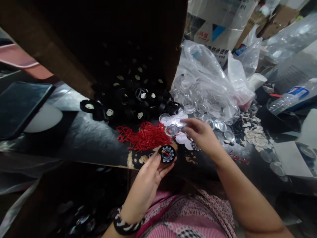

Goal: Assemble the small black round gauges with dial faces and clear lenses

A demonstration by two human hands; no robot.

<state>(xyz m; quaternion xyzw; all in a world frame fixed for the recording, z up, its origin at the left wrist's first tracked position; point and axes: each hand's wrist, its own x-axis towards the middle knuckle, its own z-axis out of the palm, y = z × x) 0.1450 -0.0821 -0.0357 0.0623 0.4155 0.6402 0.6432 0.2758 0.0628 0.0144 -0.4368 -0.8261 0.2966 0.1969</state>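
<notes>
My left hand (149,172) is closed round a small round gauge (167,154), held face up near the table's front edge. The gauge has a black dial with white markings and a red pointer. To its right, my right hand (201,135) reaches over the table with bent fingers somewhat apart. Its fingertips are at the clear round covers (170,130) and above some white discs (182,138); I see nothing held in it. A printed black dial (195,146) lies partly under that hand. Just beyond the gauge spreads a heap of red pointers (146,136).
Black round housings (140,115) spill from a large tipped cardboard box (81,79). A plastic bag (205,66) of clear covers lies at the back. Small whitish parts (256,134), a plastic bottle (292,97) and a white box (293,158) are on the right. A dark-screened device (22,102) stands left.
</notes>
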